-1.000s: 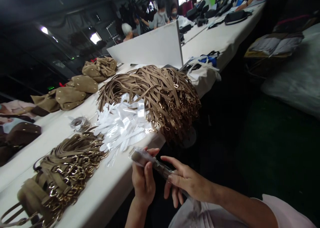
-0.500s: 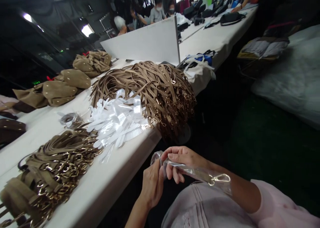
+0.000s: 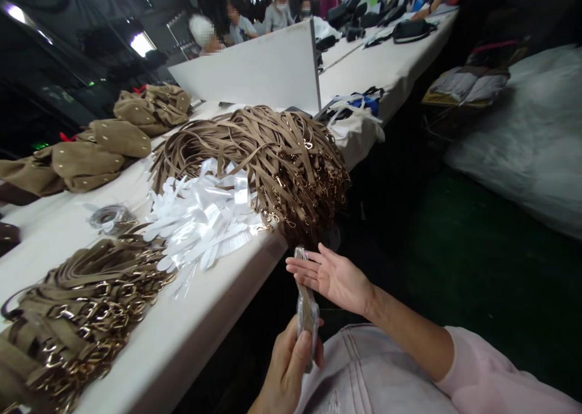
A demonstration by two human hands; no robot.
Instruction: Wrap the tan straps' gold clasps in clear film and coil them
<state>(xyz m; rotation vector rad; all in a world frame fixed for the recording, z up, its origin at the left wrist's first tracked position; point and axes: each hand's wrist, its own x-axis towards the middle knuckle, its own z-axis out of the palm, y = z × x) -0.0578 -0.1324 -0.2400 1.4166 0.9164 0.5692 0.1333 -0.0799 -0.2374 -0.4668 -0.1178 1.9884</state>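
A rolled-up brown strap in clear plastic wrap stands on edge in my left hand, whose thumb and fingers are closed around its lower end. My right hand lies flat with the palm turned up and the fingers stretched out, against or just beside the upper part of the coil; I cannot tell if they touch. To the left on the table sits a heap of white and clear plastic sleeves. Behind it is a big pile of brown straps with gold clasps hanging over the edge.
More straps with gold hardware lie at the near left, beside a wrapped coil. Brown bags line the far side of the white table. A white board stands behind, with people beyond it. A large plastic sack rests at right.
The loose wrapped strap end with its clasp, earlier lying along my right forearm, is now around the coil. My right hand has opened; my left has moved lower, and the view has shifted slightly.
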